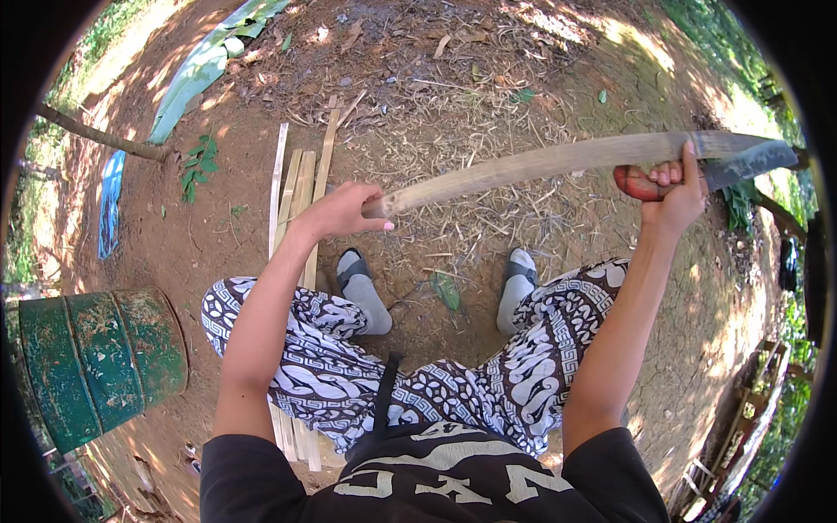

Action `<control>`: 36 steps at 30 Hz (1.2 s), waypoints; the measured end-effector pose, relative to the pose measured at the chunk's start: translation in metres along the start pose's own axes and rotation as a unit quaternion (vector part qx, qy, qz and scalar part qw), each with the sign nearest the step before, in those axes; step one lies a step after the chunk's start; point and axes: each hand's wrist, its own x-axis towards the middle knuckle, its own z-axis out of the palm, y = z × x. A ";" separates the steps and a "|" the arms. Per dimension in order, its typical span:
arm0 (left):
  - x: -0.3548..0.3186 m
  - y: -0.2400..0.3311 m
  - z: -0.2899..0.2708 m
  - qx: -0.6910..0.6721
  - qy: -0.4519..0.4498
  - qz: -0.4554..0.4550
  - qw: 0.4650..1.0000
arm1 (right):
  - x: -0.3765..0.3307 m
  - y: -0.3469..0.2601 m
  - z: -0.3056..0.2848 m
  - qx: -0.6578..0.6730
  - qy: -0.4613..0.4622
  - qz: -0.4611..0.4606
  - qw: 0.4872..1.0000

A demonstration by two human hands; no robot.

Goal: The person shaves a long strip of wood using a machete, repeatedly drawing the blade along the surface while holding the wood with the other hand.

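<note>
Slat spanned between both hands, machete in the right

Long wooden slat [532, 166] held up over the ground [471, 227], bowed by the lens, running from the left hand to beyond the right. Left hand [344, 209]: partly open, thumb and fingers on either side of the slat's near end; firmness of grip cannot be told. Right hand [678, 200]: fingers curled round the red handle of a machete [751, 164], one digit extended over the slat. Blade points right, along the slat's far end. Wide gap between hands; shavings-strewn soil separates slat and sandalled feet [368, 301]. Loose slats [283, 209] lie left of the feet, passing beneath the left forearm. Green drum [105, 357] stands well left of the knee.
</note>
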 end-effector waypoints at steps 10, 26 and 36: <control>-0.032 0.034 0.010 -0.116 0.007 0.124 0.986 | 0.051 -0.028 -0.057 0.026 -0.013 0.005 1.000; -0.041 0.108 0.020 -0.408 0.095 -0.052 0.906 | -0.114 0.054 0.020 -0.561 -0.341 -0.055 0.753; -0.039 0.102 0.032 -0.391 0.137 -0.048 0.909 | -0.165 0.097 0.045 -0.571 -0.510 -0.169 0.621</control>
